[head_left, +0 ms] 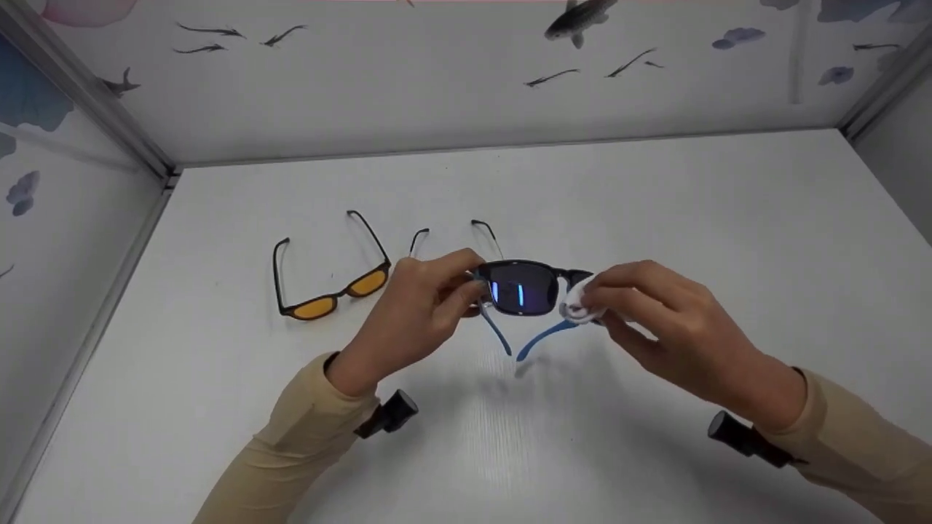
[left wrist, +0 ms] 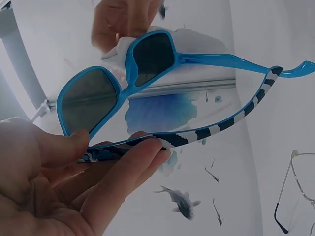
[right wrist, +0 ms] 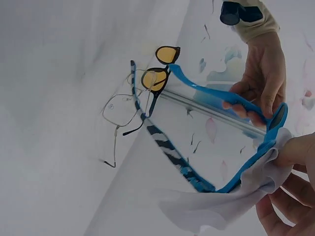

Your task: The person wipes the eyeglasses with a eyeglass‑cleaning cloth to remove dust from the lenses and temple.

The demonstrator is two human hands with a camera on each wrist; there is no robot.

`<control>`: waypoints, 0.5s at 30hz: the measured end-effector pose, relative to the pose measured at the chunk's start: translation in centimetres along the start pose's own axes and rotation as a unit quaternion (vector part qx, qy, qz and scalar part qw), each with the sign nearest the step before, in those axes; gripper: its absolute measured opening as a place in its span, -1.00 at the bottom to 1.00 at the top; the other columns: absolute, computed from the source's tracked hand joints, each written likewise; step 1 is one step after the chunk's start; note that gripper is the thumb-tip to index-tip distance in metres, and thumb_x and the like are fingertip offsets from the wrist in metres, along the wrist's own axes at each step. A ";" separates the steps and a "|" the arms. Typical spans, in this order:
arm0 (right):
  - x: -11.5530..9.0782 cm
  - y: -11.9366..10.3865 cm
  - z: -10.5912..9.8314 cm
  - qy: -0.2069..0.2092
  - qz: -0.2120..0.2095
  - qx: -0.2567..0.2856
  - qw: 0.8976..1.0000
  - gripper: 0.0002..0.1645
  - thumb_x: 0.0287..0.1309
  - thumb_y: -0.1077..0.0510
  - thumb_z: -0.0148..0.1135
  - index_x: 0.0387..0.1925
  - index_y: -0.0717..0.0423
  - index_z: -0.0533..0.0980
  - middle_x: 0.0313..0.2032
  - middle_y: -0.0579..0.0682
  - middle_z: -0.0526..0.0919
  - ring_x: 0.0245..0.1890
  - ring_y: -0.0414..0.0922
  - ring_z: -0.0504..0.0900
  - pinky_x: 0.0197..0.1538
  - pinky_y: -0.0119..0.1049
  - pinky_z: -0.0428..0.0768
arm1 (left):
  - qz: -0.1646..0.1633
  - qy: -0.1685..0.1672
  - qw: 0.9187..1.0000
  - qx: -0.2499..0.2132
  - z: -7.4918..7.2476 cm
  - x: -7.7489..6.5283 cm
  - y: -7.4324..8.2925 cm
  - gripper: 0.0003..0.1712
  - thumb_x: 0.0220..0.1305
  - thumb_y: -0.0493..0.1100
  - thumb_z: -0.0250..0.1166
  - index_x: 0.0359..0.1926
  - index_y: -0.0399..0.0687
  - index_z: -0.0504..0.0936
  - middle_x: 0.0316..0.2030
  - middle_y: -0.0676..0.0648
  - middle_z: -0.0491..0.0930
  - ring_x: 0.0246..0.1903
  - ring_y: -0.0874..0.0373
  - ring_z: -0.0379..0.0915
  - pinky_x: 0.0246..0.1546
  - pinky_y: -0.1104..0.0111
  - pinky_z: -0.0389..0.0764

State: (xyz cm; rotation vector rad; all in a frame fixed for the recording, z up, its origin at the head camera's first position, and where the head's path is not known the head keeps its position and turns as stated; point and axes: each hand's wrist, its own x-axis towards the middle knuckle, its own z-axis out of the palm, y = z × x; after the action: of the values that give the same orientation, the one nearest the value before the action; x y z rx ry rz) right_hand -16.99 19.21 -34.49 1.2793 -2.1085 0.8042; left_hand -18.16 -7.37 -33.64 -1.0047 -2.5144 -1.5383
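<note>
My left hand [head_left: 422, 313] grips a pair of sunglasses [head_left: 524, 289] by one end, thumb and fingers about the hinge and temple. They have dark lenses, a blue inner frame [left wrist: 129, 73] and black-and-white striped temples [right wrist: 170, 152], both unfolded. At the other lens, my right hand [head_left: 677, 327] pinches a white cloth [head_left: 579, 304] against the frame. In the right wrist view the cloth drapes below the blue rim, and it covers that lens's front in the head view. The sunglasses are held up over the white table [head_left: 728, 218], temples toward me.
Yellow-lensed glasses [head_left: 313, 308] with a black frame lie unfolded on the table to the left. Thin metal-framed glasses [right wrist: 120, 124] lie beside them, mostly hidden behind my left hand in the head view. Panels with printed fish [head_left: 579, 20] enclose the back and sides.
</note>
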 end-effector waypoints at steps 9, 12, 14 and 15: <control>-0.2 1.5 -0.6 -0.031 0.103 0.033 0.994 -0.49 -0.31 0.60 0.28 -0.22 0.18 0.53 -0.20 -0.06 0.54 -0.25 -0.24 0.54 -0.16 -0.52 0.47 | 0.001 0.026 0.999 -0.045 -0.3 -0.3 -0.5 -0.90 0.21 -0.39 0.10 -0.27 -0.29 0.52 -0.35 -0.14 0.61 -0.41 0.13 0.59 -0.44 0.44 0.56; -0.8 1.4 -0.7 -0.021 0.097 0.016 0.995 -0.49 -0.34 0.59 0.30 -0.23 0.20 0.53 -0.23 -0.04 0.54 -0.27 -0.21 0.54 -0.18 -0.52 0.48 | -0.014 0.038 0.997 -0.060 -0.9 -0.3 0.2 -0.88 0.19 -0.44 0.07 -0.26 -0.35 0.52 -0.33 -0.21 0.60 -0.40 0.02 0.59 -0.42 0.37 0.57; -0.7 0.9 -0.5 -0.005 0.071 0.007 0.997 -0.65 -0.18 0.48 0.28 -0.25 0.21 0.54 -0.25 0.00 0.55 -0.29 -0.18 0.55 -0.20 -0.51 0.49 | -0.022 0.036 0.997 -0.058 -1.1 -0.1 1.2 -0.88 0.19 -0.47 0.06 -0.27 -0.40 0.51 -0.33 -0.26 0.59 -0.39 0.03 0.58 -0.41 0.34 0.58; -0.5 0.7 -0.3 0.005 0.054 0.000 0.999 -0.74 -0.09 0.42 0.25 -0.26 0.22 0.55 -0.27 0.03 0.55 -0.30 -0.16 0.55 -0.22 -0.50 0.49 | -0.024 0.034 0.998 -0.056 -1.1 -0.1 1.7 -0.88 0.18 -0.49 0.05 -0.27 -0.42 0.50 -0.33 -0.27 0.59 -0.39 0.02 0.58 -0.41 0.32 0.58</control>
State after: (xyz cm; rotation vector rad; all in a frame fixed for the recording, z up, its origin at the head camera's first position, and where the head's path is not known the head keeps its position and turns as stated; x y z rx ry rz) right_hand -17.36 19.99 -34.77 1.1666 -2.1847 0.8551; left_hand -17.49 -7.77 -31.72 -0.8939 -2.4498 -1.7123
